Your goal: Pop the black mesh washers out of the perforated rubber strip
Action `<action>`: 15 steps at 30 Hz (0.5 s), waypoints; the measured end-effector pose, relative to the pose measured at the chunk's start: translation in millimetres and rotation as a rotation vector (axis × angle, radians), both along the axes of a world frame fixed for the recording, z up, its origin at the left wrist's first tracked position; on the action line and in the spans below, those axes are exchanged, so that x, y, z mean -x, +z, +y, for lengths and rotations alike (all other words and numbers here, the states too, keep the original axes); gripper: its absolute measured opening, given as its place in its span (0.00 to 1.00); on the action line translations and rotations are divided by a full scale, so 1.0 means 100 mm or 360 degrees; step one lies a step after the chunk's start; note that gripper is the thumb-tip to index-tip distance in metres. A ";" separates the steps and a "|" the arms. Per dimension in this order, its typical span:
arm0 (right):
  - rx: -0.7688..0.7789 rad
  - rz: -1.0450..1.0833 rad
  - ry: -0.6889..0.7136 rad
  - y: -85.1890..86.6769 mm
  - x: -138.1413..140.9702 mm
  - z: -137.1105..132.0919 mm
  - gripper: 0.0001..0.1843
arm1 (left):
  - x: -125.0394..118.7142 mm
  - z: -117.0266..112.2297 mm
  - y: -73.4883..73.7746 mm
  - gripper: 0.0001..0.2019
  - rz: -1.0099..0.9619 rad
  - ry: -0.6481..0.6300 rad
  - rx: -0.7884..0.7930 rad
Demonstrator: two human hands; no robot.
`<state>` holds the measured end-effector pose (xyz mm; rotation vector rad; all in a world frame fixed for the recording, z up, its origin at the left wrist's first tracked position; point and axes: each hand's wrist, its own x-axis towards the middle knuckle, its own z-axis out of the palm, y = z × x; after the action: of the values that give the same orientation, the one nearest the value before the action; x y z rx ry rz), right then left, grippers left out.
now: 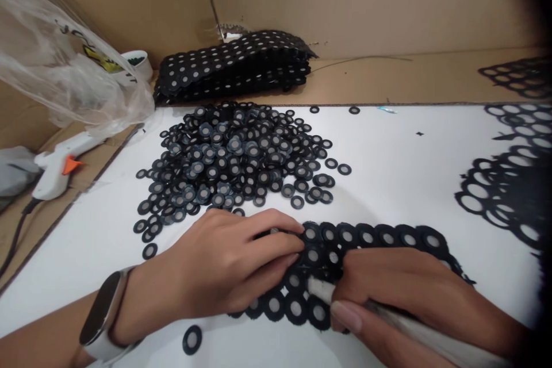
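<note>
Two hands at work on a strip of black discs

The left hand lies palm down across the near-left part of a strip of joined black discs with pale centres, its fingers close together and slightly bent, resting on the strip without gripping anything that shows. The right hand has its thumb and fingers closed around a whitish stick, whose tip points at the discs just beside the left fingertips; whether it touches them is hard to tell. The strip lies under and between both hands on the white tabletop.

A watch sits on the left wrist, and a single loose disc lies on the near side of that forearm. Just beyond the left hand spreads a big pile of similar discs, with a folded dotted sheet behind it. Well left of the left hand are a glue gun and a clear plastic bag. Beyond the right hand, farther right, lie black sheets full of round holes.
</note>
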<state>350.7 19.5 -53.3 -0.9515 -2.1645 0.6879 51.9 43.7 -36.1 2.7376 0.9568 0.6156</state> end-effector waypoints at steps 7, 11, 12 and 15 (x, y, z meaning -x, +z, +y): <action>0.0117 0.0015 0.0202 0.11 0.12 0.13 0.07 | 0.01 0.00 0.00 0.09 0.0009 -0.0003 -0.0004; 0.0335 0.0001 0.0306 0.13 0.14 0.17 0.13 | 0.01 0.00 -0.01 0.09 0.0008 0.0001 -0.0001; 0.0364 0.0011 0.0316 0.13 0.14 0.18 0.14 | 0.00 0.00 0.00 0.09 0.0006 0.0001 -0.0004; 0.0322 0.0093 0.0323 0.11 0.13 0.16 0.14 | 0.00 0.00 0.00 0.09 0.0023 0.0007 0.0009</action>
<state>337.5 35.9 -42.0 -0.8070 -2.1885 1.0362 51.8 43.3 -35.8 2.7395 0.9662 0.5939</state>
